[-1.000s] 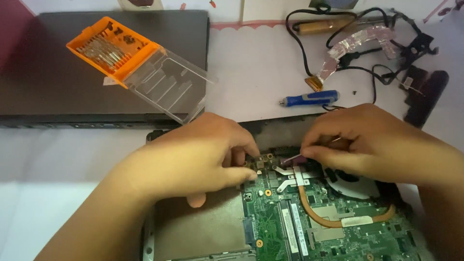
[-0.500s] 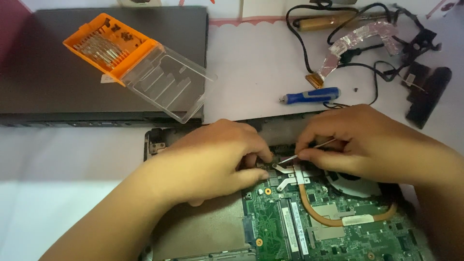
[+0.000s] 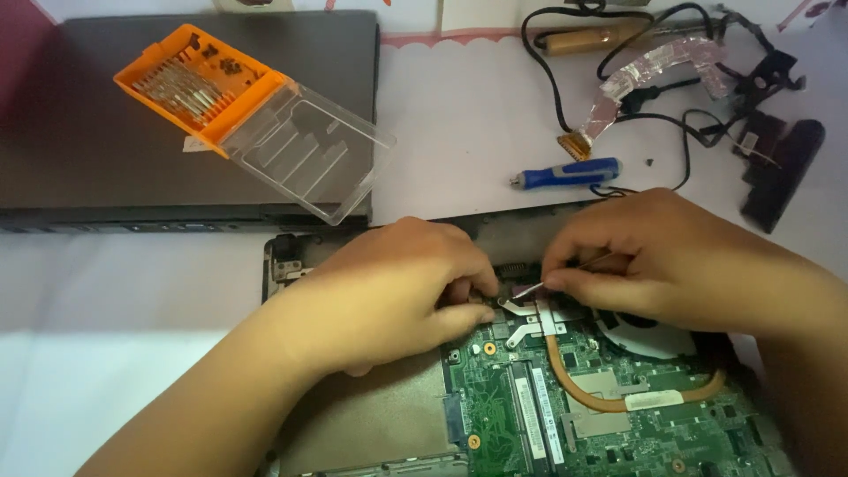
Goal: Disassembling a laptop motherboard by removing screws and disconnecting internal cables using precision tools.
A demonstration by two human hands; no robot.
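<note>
An opened laptop base point(image 3: 371, 424) lies in front of me with its green motherboard point(image 3: 618, 433) and copper heat pipe point(image 3: 636, 402) exposed. My left hand point(image 3: 397, 291) rests on the board's upper left corner, its fingertips pressing near a small metal bracket point(image 3: 521, 309). My right hand point(image 3: 654, 256) pinches a thin metal tool point(image 3: 530, 289) whose tip points down-left at that bracket. The fan point(image 3: 654, 336) sits partly under my right hand.
A closed dark laptop point(image 3: 88, 159) lies at the back left, with an open orange bit case point(image 3: 199, 84) and its clear lid point(image 3: 309, 155) on it. A blue screwdriver point(image 3: 570, 172), black cables point(image 3: 671, 115) and dark plastic parts point(image 3: 777, 168) lie at the back right.
Both hands have shifted slightly over the board's top edge. The thin tool in my right hand now shows more clearly, its tip closer to the bracket.
</note>
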